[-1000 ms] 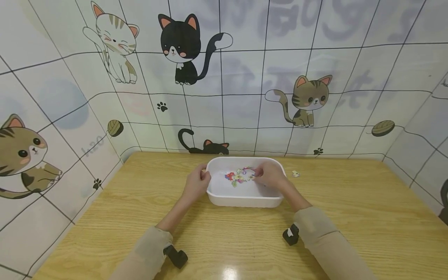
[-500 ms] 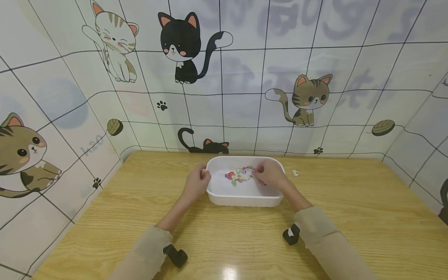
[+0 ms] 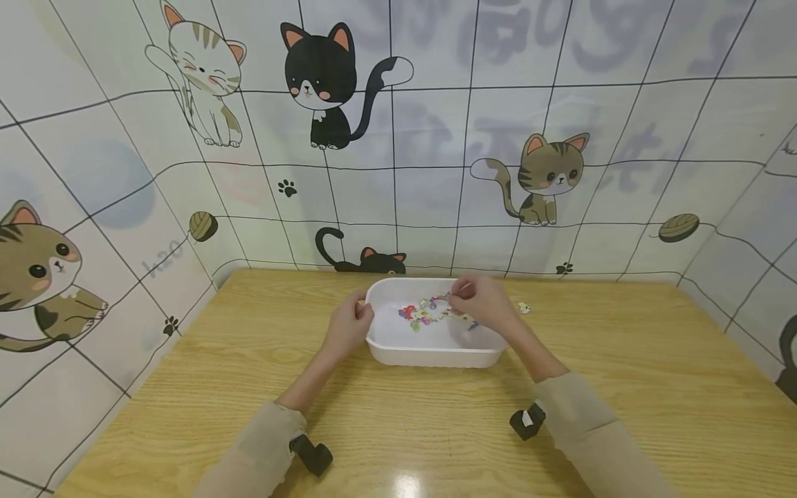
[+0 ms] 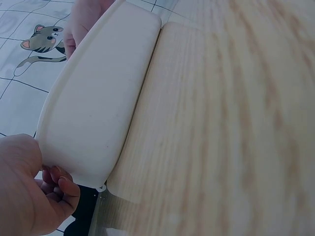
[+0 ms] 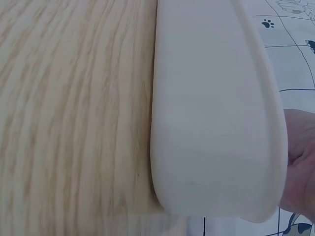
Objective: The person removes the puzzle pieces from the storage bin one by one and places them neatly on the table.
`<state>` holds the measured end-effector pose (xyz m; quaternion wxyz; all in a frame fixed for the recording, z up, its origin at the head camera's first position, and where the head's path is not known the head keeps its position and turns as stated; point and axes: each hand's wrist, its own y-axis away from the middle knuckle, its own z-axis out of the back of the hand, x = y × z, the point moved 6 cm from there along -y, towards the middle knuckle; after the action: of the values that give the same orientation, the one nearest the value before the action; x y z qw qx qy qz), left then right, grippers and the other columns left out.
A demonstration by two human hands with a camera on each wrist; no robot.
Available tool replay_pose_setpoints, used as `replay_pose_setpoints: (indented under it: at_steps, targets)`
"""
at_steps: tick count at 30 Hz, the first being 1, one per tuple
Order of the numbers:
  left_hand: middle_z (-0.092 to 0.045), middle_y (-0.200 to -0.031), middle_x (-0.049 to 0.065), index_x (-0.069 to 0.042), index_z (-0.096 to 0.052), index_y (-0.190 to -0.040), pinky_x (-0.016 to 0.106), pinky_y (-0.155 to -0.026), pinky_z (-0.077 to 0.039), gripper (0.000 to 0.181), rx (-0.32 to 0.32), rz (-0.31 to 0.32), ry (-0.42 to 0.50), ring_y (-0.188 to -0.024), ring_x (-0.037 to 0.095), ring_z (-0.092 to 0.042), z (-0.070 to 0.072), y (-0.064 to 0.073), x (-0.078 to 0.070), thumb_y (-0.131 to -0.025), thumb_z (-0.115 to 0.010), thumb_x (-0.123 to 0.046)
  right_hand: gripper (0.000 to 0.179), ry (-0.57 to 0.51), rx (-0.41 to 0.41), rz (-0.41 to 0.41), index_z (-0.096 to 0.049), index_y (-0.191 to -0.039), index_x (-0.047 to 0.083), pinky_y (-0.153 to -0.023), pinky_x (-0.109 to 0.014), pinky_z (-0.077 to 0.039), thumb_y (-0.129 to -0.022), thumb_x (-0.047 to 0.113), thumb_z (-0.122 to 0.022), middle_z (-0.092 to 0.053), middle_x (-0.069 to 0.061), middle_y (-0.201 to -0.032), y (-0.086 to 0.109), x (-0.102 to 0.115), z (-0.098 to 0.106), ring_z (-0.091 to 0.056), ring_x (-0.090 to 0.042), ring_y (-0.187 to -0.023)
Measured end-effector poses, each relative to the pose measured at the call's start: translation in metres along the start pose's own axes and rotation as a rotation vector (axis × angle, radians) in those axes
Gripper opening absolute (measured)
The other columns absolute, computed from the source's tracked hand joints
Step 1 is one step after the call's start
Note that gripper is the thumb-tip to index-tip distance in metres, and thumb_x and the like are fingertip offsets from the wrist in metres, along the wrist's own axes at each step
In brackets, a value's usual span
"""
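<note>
A white plastic tub point(image 3: 436, 357) stands on the wooden table with several small, flat, colourful cutouts point(image 3: 409, 312) scattered inside. My left hand point(image 3: 349, 321) grips its left end at the rim. In the left wrist view, that hand point(image 4: 27, 187) has its fingers curled at the tub's corner. My right hand point(image 3: 487, 304) is over the tub's back right part, thumb and fingertips drawn together; I cannot tell whether a cutout is between them. The tub's wall point(image 5: 211, 108) hides most of the right hand point(image 5: 301, 162) in the right wrist view.
One pale yellow cutout point(image 3: 524, 308) lies on the table point(image 3: 623, 373), just right of the tub. Behind the table hangs a white gridded backdrop point(image 3: 429, 207) printed with cats. Each sleeve carries a black wrist camera, such as the left camera point(image 3: 311, 455).
My right hand has lifted and shifted toward the tub's back rim, uncovering cutouts at the right of the tub floor. The left hand and tub have stayed in place.
</note>
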<state>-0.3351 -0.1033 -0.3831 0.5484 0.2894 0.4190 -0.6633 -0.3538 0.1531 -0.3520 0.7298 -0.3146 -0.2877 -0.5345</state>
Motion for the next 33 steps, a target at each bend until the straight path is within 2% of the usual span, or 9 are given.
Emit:
replay_pose_setpoints:
  at_steps: [5, 10, 16, 21, 23, 28, 33]
  targets:
    - [-0.054, -0.074, 0.006, 0.009, -0.057, -0.132, 0.024, -0.055, -0.04, 0.038, -0.002, -0.003, 0.003, -0.063, 0.015, -0.048, 0.0, 0.0, 0.0, -0.097, -0.052, -0.005, 0.014, 0.01, -0.04, 0.044, -0.066, -0.105, -0.003, -0.067, -0.035, -0.056, -0.095, 0.007, -0.067, -0.074, -0.017, -0.09, 0.002, 0.002, 0.01, -0.072, -0.028, -0.075]
    - [-0.054, -0.075, 0.006, 0.009, -0.057, -0.132, 0.024, -0.054, -0.04, 0.039, -0.001, -0.001, 0.006, -0.063, 0.015, -0.048, 0.0, -0.001, 0.002, -0.097, -0.052, -0.006, 0.015, -0.006, -0.061, 0.063, -0.068, -0.106, -0.005, -0.074, -0.046, -0.058, -0.096, 0.006, -0.065, -0.072, -0.023, -0.096, 0.005, -0.001, 0.02, -0.071, -0.034, -0.079]
    - [-0.054, -0.074, 0.005, 0.009, -0.057, -0.131, 0.024, -0.054, -0.04, 0.039, -0.006, 0.001, 0.008, -0.063, 0.015, -0.048, -0.001, -0.003, 0.005, -0.096, -0.052, -0.006, 0.017, -0.003, -0.096, 0.075, -0.07, -0.108, -0.003, -0.071, -0.034, -0.057, -0.097, 0.008, -0.066, -0.072, -0.014, -0.091, 0.01, -0.004, 0.037, -0.068, -0.028, -0.078]
    - [-0.054, -0.073, 0.005, 0.009, -0.058, -0.131, 0.024, -0.054, -0.04, 0.038, -0.006, -0.001, 0.014, -0.063, 0.015, -0.048, 0.0, -0.002, 0.003, -0.096, -0.052, -0.005, 0.02, -0.033, -0.106, 0.061, -0.069, -0.111, -0.006, -0.075, -0.038, -0.058, -0.098, 0.009, -0.065, -0.071, -0.022, -0.1, 0.015, -0.009, 0.051, -0.068, -0.032, -0.083]
    - [-0.054, -0.074, 0.005, 0.009, -0.058, -0.131, 0.024, -0.054, -0.04, 0.038, -0.004, -0.004, 0.019, -0.063, 0.015, -0.048, 0.0, -0.002, 0.002, -0.096, -0.052, -0.005, 0.019, -0.029, -0.12, 0.051, -0.069, -0.109, -0.006, -0.073, -0.035, -0.058, -0.098, 0.009, -0.065, -0.07, -0.023, -0.1, 0.017, -0.012, 0.057, -0.068, -0.031, -0.082]
    - [-0.054, -0.074, 0.005, 0.009, -0.057, -0.131, 0.024, -0.055, -0.04, 0.038, -0.001, -0.002, 0.023, -0.063, 0.015, -0.048, 0.0, -0.002, 0.003, -0.096, -0.052, -0.006, 0.017, -0.009, -0.178, 0.047, -0.069, -0.103, -0.005, -0.065, -0.023, -0.055, -0.096, 0.011, -0.068, -0.07, -0.02, -0.091, 0.021, -0.018, 0.074, -0.068, -0.025, -0.076]
    - [-0.055, -0.074, 0.005, 0.009, -0.058, -0.13, 0.024, -0.055, -0.041, 0.038, -0.005, -0.002, 0.019, -0.064, 0.015, -0.049, 0.0, -0.002, 0.003, -0.096, -0.052, -0.006, 0.019, 0.004, -0.206, 0.053, -0.07, -0.1, -0.003, -0.063, -0.022, -0.053, -0.095, 0.016, -0.071, -0.068, -0.016, -0.084, 0.026, -0.026, 0.092, -0.065, -0.018, -0.072]
